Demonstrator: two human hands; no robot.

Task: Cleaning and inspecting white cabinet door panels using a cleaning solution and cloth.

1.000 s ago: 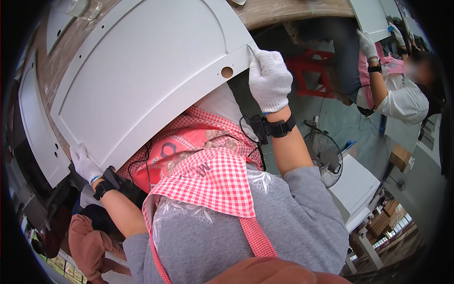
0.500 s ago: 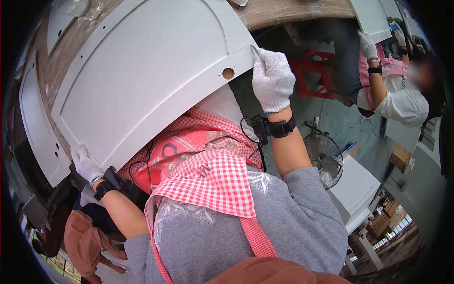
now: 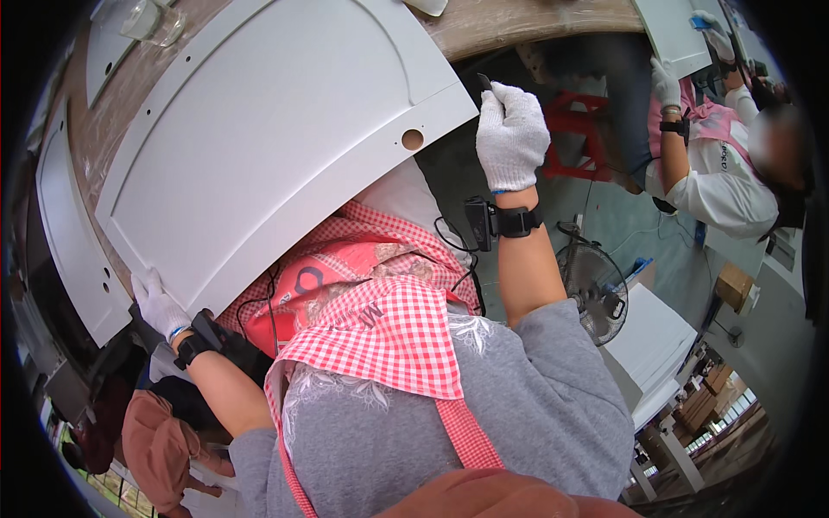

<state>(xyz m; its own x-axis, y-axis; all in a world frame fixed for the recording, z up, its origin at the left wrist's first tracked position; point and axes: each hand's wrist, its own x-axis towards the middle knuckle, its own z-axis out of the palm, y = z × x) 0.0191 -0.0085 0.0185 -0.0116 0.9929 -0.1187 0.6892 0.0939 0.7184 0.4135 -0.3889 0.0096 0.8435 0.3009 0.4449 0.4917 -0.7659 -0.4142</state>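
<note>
A large white panel [image 3: 276, 147] with a curved groove and a round hole [image 3: 413, 139] lies tilted over a wooden table, its near edge against my apron. My left hand [image 3: 155, 302], in a white glove, grips the panel's lower left corner. My right hand [image 3: 511, 138], also gloved, is closed around a small dark tool [image 3: 484, 82] whose tip pokes above the fist. It sits right beside the panel's right corner, just past the hole. Black bands with cables sit on both wrists.
Another person in white gloves [image 3: 665, 82] works on a second white panel [image 3: 682, 34] at the upper right. A red stool [image 3: 587, 129], a floor fan [image 3: 596, 285] and stacked white boards [image 3: 648, 345] stand to my right. More white panels [image 3: 69, 242] lie at the left.
My right hand has shifted slightly right and up by the panel's right corner. My left hand keeps its grip on the lower left corner.
</note>
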